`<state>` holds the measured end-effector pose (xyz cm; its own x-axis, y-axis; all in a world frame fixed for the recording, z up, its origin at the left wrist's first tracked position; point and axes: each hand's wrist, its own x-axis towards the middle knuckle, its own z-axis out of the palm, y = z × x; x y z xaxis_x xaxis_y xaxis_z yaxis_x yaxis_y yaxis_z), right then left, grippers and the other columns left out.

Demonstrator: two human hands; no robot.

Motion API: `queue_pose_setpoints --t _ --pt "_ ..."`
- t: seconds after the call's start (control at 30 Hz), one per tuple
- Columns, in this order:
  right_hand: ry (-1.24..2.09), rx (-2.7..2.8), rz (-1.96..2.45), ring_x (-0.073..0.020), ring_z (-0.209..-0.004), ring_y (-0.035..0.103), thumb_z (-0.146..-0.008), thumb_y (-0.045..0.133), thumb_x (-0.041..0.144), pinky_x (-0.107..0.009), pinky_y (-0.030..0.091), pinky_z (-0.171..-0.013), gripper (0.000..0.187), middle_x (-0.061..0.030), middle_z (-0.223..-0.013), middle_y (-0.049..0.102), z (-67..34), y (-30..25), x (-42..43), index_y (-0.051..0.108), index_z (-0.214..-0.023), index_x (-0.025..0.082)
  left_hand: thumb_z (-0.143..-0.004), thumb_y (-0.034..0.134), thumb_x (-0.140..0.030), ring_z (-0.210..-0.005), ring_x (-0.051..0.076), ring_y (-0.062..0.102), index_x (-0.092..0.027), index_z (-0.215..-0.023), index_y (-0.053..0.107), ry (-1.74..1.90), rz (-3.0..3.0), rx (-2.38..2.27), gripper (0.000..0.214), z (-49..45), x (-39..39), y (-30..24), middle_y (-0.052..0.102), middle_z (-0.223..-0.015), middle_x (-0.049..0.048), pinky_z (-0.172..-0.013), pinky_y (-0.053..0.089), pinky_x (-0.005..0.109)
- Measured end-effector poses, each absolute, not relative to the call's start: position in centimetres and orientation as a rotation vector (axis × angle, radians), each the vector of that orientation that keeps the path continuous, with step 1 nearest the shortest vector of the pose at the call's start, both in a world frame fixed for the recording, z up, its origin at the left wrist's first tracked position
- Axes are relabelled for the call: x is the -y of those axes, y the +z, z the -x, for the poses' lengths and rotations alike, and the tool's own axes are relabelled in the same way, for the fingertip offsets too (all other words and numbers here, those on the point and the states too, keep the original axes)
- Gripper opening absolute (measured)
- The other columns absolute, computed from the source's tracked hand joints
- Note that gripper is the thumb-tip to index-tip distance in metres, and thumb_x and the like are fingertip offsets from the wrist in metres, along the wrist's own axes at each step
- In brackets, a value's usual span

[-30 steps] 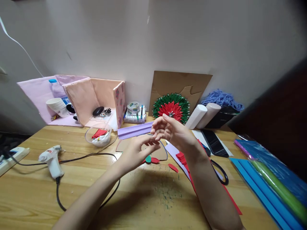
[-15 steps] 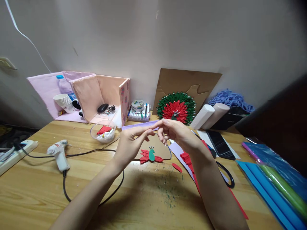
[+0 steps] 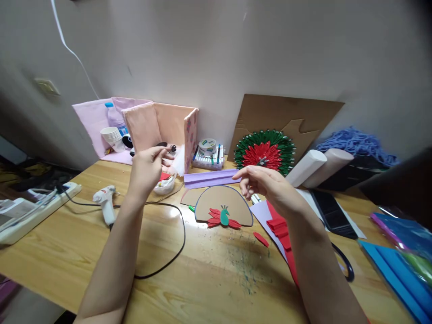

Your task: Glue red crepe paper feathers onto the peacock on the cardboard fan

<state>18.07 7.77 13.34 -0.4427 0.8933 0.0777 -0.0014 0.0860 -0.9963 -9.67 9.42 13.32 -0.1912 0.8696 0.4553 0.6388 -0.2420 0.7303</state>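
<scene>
My left hand (image 3: 147,167) is raised over the left part of the wooden table (image 3: 202,279), fingertips pinched together just above a clear bowl (image 3: 168,185) with red scraps; what it pinches is too small to see. My right hand (image 3: 268,185) hovers with curled fingers over the right edge of a half-round cardboard piece (image 3: 232,202). That piece carries a small teal peacock with red petals (image 3: 224,218). A loose red petal (image 3: 261,238) and a stack of red paper pieces (image 3: 278,225) lie below my right wrist.
A glue gun (image 3: 104,200) with a black cord lies left, beside a power strip (image 3: 33,211). Folded purple paper (image 3: 211,177), a marker box (image 3: 209,159), a pink fabric box (image 3: 162,126) and a green-red fan (image 3: 265,150) stand behind. Phone (image 3: 332,213) and blue sheets (image 3: 398,252) lie right.
My hands were touching at the fingertips in front of me; they have parted. The left hand moved left toward the bowl, and the view has turned left, showing the whole cardboard piece.
</scene>
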Motion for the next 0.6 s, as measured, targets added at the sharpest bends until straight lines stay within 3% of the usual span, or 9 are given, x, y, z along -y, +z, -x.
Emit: queue_pose_setpoints --t 0.13,0.23,0.33,0.47,0.6 --pt "1.458 1.599 0.921 -0.0092 -0.055 0.054 -0.084 0.049 0.041 -0.021 0.044 -0.052 0.029 -0.0008 -0.062 0.058 -17.5 13.0 -7.7 0.062 -0.085 0.016 -0.071 0.057 -0.043 -0.067 0.022 0.062 -0.018 -0.062 0.069 0.640 -1.827 -2.361 0.029 13.5 -10.8 12.0 0.068 -0.064 0.0072 -0.060 0.043 0.030" --pt "1.447 1.621 0.938 -0.0101 -0.056 0.054 -0.083 0.050 0.042 -0.022 0.044 -0.052 0.029 -0.0012 -0.061 0.058 -17.2 12.8 -7.7 0.063 -0.083 0.017 -0.079 0.046 -0.044 -0.073 0.025 0.063 -0.017 -0.064 0.068 0.374 -1.788 -2.516 0.039 14.3 -11.7 10.5 0.069 -0.072 0.0123 -0.064 0.043 0.033" --pt "1.417 1.630 0.957 -0.0109 -0.056 0.054 -0.083 0.050 0.044 -0.022 0.044 -0.051 0.030 -0.0019 -0.061 0.057 -17.2 12.7 -7.8 0.063 -0.083 0.017 -0.080 0.046 -0.038 -0.082 0.027 0.062 -0.018 -0.077 0.069 0.337 -1.819 -2.532 0.031 14.5 -12.3 9.6 0.069 -0.082 0.0135 -0.066 0.043 0.033" --pt "1.358 1.639 0.972 -0.0098 -0.048 0.049 -0.083 0.049 0.044 -0.022 0.040 -0.045 0.031 0.0003 -0.055 0.053 -17.6 12.8 -7.8 0.063 -0.083 0.016 -0.073 0.055 -0.043 -0.077 0.026 0.062 -0.019 -0.066 0.069 0.351 -1.809 -2.487 0.028 14.6 -12.4 9.5 0.068 -0.072 0.0106 -0.064 0.042 0.031" --pt "1.243 1.681 0.996 -0.0069 -0.039 0.038 -0.085 0.048 0.040 -0.021 0.027 -0.037 0.028 0.0048 -0.044 0.043 -17.8 12.9 -7.6 0.063 -0.085 0.017 -0.067 0.061 -0.040 -0.086 0.025 0.060 -0.022 -0.081 0.069 0.562 -1.894 -2.475 0.024 14.7 -12.4 9.5 0.068 -0.091 0.0088 -0.066 0.043 0.029"
